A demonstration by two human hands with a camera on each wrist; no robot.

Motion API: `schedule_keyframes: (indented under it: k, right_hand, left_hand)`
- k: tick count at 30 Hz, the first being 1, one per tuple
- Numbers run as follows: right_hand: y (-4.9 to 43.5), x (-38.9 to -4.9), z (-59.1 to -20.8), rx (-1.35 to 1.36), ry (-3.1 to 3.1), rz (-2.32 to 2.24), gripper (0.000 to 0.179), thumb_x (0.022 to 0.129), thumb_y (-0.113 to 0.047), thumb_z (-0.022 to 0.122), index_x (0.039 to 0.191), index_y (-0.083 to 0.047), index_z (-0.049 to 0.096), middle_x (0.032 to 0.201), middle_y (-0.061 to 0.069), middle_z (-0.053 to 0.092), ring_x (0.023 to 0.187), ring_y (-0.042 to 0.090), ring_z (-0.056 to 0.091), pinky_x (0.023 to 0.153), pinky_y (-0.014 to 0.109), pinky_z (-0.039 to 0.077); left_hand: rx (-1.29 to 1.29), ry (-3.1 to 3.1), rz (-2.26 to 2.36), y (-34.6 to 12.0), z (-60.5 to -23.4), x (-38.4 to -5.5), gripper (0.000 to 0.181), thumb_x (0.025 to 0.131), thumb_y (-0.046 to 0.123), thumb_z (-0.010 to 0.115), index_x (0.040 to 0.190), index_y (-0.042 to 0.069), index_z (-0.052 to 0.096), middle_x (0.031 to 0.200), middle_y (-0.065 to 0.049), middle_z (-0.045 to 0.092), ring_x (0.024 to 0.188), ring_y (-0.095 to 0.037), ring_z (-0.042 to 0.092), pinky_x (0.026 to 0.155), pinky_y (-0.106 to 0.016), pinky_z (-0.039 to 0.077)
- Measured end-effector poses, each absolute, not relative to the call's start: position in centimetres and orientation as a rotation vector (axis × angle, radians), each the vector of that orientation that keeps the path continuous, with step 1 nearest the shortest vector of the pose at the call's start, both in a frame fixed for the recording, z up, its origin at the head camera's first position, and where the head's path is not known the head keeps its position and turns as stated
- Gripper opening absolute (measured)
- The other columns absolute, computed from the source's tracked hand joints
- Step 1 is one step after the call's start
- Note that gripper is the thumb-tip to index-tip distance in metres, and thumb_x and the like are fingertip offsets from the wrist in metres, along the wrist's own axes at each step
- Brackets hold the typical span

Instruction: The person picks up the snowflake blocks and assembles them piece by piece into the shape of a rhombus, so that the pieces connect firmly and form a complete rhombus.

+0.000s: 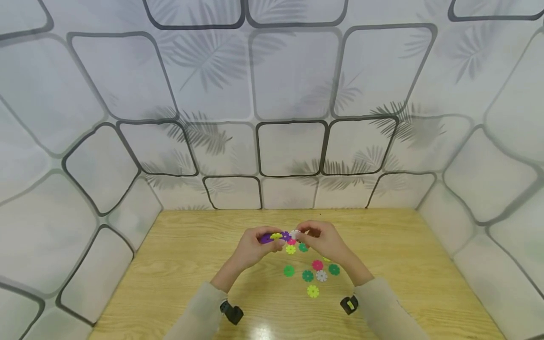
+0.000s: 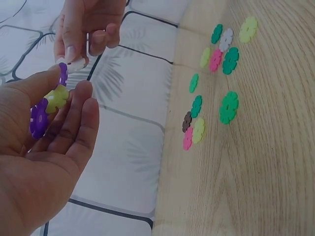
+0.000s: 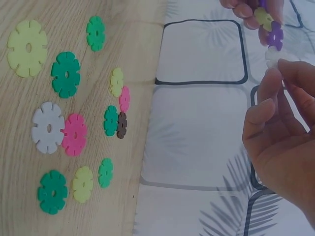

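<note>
My left hand (image 1: pixel 250 246) grips a short chain of flower-shaped interlocking discs above the table. In the left wrist view the chain runs from a purple disc (image 2: pixel 38 120) through a yellow disc (image 2: pixel 57 99) to a second purple disc (image 2: pixel 63 74). At its far end is a white disc (image 3: pixel 272 55), pinched between the thumb and fingertips of my right hand (image 1: pixel 324 240). The white disc's edge meets the end purple disc (image 3: pixel 276 37) in the right wrist view. Fingers hide part of the chain.
Loose discs lie on the wooden table (image 1: pixel 191 283) below the hands, among them a white disc (image 3: pixel 48 128), a pink disc (image 3: pixel 75 135), a brown disc (image 3: pixel 121 125), a yellow disc (image 3: pixel 27 48) and several green ones. A patterned wall covering (image 1: pixel 293 146) surrounds the table's back and sides.
</note>
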State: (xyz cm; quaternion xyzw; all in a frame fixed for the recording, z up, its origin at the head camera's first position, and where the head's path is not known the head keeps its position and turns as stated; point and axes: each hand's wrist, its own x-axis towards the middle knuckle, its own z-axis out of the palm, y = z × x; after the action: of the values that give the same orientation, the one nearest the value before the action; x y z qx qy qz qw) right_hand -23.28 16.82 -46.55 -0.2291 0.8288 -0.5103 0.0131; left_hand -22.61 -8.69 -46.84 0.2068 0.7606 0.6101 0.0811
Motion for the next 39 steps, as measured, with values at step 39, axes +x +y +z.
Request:
schedule_keyframes:
  k: [39]
  right_hand:
    - [16.2, -22.5, -46.6, -0.751, 2.564, -1.654, 0.014, 0.104, -0.022, 0.069, 0.11, -0.015, 0.08, 0.072, 0.001, 0.063, 0.054, 0.009, 0.053, 0.051, 0.025, 0.047]
  left_hand:
    - [0.644, 2.283, 1.749, -8.1, -46.6, -22.4, 0.042, 0.097, 0.023, 0.08, 0.134, 0.005, 0.071, 0.123, -0.015, 0.076, 0.094, -0.013, 0.076, 0.08, -0.026, 0.064]
